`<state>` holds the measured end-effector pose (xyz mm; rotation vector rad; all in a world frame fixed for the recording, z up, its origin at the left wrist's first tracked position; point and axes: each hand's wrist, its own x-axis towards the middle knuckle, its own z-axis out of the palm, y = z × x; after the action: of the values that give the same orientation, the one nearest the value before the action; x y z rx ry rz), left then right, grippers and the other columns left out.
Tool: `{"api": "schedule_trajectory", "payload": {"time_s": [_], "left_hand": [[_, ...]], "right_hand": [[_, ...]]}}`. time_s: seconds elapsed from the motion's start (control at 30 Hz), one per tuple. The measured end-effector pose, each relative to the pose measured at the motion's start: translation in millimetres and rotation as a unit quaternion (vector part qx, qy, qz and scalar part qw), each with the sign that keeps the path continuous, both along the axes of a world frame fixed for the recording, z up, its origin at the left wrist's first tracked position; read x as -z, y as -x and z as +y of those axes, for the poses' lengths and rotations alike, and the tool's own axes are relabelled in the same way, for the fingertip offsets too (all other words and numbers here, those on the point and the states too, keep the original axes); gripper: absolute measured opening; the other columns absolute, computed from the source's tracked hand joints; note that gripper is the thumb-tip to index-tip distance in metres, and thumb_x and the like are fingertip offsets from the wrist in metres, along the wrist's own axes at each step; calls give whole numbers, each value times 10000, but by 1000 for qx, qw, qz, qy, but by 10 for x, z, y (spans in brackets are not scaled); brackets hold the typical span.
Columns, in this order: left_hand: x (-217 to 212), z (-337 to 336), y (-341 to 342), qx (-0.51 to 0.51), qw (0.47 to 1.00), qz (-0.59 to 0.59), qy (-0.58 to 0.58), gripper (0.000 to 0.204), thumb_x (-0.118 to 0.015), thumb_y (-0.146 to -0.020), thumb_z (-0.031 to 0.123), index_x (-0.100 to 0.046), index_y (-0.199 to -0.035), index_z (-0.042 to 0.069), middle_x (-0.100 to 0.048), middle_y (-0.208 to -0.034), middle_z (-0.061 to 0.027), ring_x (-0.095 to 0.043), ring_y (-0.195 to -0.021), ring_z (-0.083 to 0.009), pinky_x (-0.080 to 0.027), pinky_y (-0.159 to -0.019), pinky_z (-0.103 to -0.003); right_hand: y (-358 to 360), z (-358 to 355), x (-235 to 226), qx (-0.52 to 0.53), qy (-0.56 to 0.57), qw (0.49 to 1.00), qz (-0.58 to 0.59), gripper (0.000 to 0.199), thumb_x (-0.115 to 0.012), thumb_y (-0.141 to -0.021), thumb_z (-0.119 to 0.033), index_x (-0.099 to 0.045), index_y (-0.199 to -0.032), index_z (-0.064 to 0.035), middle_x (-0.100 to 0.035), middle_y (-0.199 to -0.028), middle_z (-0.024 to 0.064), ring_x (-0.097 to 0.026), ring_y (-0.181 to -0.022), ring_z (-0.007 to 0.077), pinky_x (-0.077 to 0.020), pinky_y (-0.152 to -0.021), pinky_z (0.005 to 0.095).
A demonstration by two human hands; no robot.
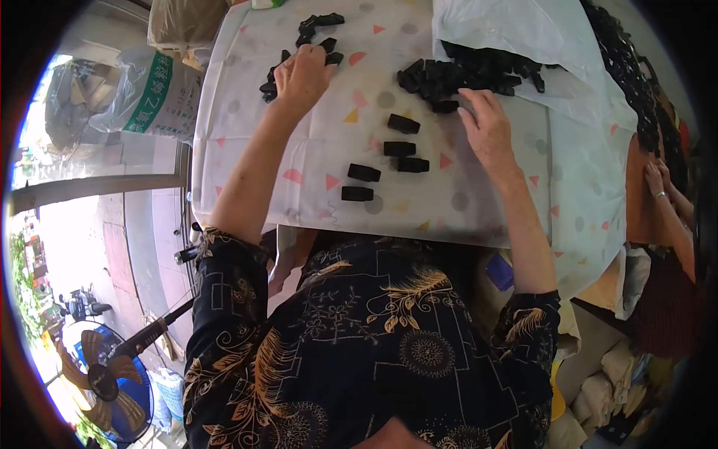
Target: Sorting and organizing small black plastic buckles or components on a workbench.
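Here left hand (303, 75) clutches black pieces (299, 46); right hand (486, 123) rests loose beside pile (471, 75) (bare cloth between).

Daylight scene, unevenly exposed. The strongest light enters from the person's left, where the paved ground (82, 247) outside is washed out to near white. The pale tablecloth with coloured triangles and grey dots (314, 142) is evenly lit, with only soft, short shadows under the small black rectangular plastic blocks (364, 173). The white plastic sheet (523, 30) at the far right side reads bright but keeps its creases. The dark patterned shirt (374, 337) stays legible. The right margin falls into deep shade. Fisheye distortion bends the table edge, and a black vignette rings the picture. Focus is acceptable centrally and softens towards the rim; slight colour fringing shows at the left edge.
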<state>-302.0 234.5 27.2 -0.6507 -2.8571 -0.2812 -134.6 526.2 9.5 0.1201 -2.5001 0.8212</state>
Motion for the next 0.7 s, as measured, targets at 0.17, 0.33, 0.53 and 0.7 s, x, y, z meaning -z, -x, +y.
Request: {"api": "schedule_trajectory", "payload": {"time_s": [0.17, 0.33, 0.53, 0.7], "left_hand": [[-53, 83, 7, -9, 998, -35, 57, 265, -720, -830, 228, -638, -1017, 59, -623, -1136, -127, -638, -1056, -319, -504, -892, -449], [31, 234, -288, 104, 994, 8, 36, 255, -696, -812, 137, -586, -1028, 58, -606, -1032, -130, -645, -987, -338, -528, -778, -448], [150, 376, -546, 245, 964, -12, -101, 147, -619, -848, 51, -575, -981, 96, -602, -1056, -46, -632, -966, -304, -524, -718, -432], [206, 291, -821, 302, 944, 26, -133, 227, -656, -847, 94, -589, -1064, 103, -577, -1100, -60, -624, -999, -288, -538, -757, -405]], "right_hand": [[29, -73, 33, -56, -76, 995, -34, 316, -714, -826, -35, -628, -1129, -63, -619, -1020, 90, -608, -979, 309, -509, -821, 401], [-55, -75, 52, -63, -66, 995, -50, 302, -716, -820, -31, -609, -1102, -53, -622, -1022, 93, -614, -965, 321, -514, -812, 409], [-123, -92, 63, -72, 9, 996, -59, 285, -711, -845, -17, -653, -1123, -39, -627, -1026, 124, -639, -864, 320, -529, -741, 366], [5, -357, -85, -96, 54, 994, -11, 292, -713, -842, 13, -669, -1128, -29, -632, -1000, 104, -640, -833, 264, -529, -728, 341]]}}
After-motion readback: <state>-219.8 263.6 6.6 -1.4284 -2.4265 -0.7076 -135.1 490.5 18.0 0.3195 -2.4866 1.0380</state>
